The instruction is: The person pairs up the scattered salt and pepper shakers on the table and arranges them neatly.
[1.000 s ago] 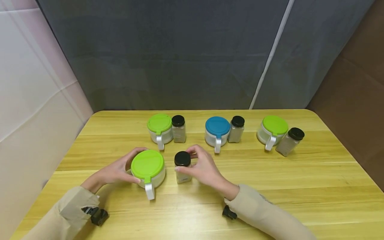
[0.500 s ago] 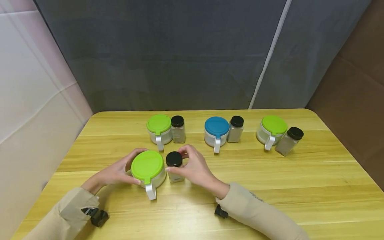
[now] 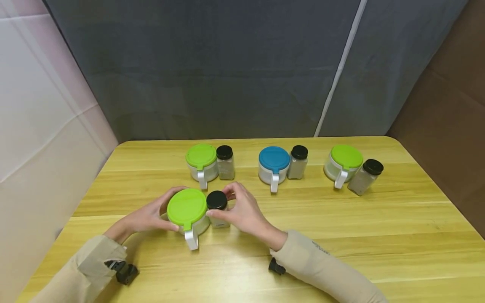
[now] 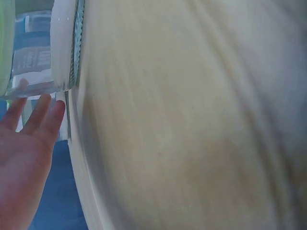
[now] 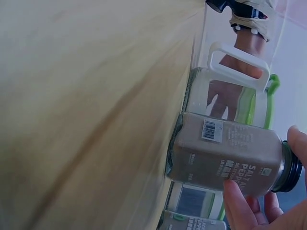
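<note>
My left hand (image 3: 147, 215) curls round the left side of a clear round seasoning jar (image 3: 187, 207) with a green lid and white handle, thumb in front and fingers behind. In the left wrist view its fingertips lie against the jar's glass (image 4: 62, 48). A black-capped salt-and-pepper bottle (image 3: 217, 200) stands upright against the jar's right side. My right hand (image 3: 245, 213) pinches this bottle between thumb and fingers. The right wrist view shows the bottle's printed label (image 5: 235, 165) and brown contents, with thumb near the cap. Both containers stand on the wooden table (image 3: 322, 235).
Along the back stand three similar pairs: a green-lidded jar (image 3: 202, 158) with a bottle (image 3: 225, 164), a blue-lidded jar (image 3: 274, 160) with a bottle (image 3: 297, 163), and another green-lidded jar (image 3: 345, 159) with a tilted-looking bottle (image 3: 365, 177). A dark curtain (image 3: 212, 75) hangs behind.
My right hand has moved the bottle left until it stands beside the green-lidded jar, closing the gap between them. The left hand and its jar have hardly moved.
</note>
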Tool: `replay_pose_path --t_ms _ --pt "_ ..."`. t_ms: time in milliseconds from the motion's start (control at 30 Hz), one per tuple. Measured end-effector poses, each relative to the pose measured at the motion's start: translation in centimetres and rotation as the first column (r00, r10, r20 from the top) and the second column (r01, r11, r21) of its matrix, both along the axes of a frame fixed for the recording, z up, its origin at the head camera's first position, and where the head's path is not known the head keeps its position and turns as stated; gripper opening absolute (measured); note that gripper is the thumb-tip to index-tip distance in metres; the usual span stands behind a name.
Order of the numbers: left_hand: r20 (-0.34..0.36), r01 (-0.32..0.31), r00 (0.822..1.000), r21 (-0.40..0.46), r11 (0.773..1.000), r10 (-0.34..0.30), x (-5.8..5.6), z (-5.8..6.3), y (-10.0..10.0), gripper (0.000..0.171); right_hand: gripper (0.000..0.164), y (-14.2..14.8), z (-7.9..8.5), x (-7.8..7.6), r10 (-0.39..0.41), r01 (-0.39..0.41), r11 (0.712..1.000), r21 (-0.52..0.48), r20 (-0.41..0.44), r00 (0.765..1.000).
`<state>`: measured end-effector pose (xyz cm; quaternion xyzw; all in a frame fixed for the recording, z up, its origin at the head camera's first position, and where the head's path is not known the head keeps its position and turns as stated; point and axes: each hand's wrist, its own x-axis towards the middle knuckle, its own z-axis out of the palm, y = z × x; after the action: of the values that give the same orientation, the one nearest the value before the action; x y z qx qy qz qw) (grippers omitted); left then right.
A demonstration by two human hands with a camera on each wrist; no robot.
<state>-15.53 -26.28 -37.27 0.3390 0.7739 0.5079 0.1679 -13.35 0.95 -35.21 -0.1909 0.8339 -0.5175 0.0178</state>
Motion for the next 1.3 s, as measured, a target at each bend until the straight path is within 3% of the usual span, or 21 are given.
replay_pose_path --t_ms 767,967,1133,1300 --pt "0.036 0.021 0.999 -0.016 1.0 -0.02 -1.0 0.3 -0.8 0.08 0.052 -0.2 -0.2 0.2 0.003 -0.003 1.0 0.012 -0.005 1.0" --pt "0.051 0.03 0.998 -0.072 0.997 -0.026 -0.9 0.7 -0.7 0.084 0.054 0.1 -0.2 0.1 0.023 -0.023 0.999 0.035 -0.002 1.0" --pt "0.032 0.023 0.999 -0.128 0.991 -0.019 -0.6 1.4 -0.8 0.091 0.057 1.0 -0.3 -0.2 0.075 -0.075 0.997 0.006 0.014 0.997" --pt "-0.048 0.023 0.998 -0.12 0.992 -0.029 -0.5 2.5 -0.8 0.09 0.059 2.5 -0.2 -0.4 0.114 -0.113 0.993 -0.023 0.036 0.993"
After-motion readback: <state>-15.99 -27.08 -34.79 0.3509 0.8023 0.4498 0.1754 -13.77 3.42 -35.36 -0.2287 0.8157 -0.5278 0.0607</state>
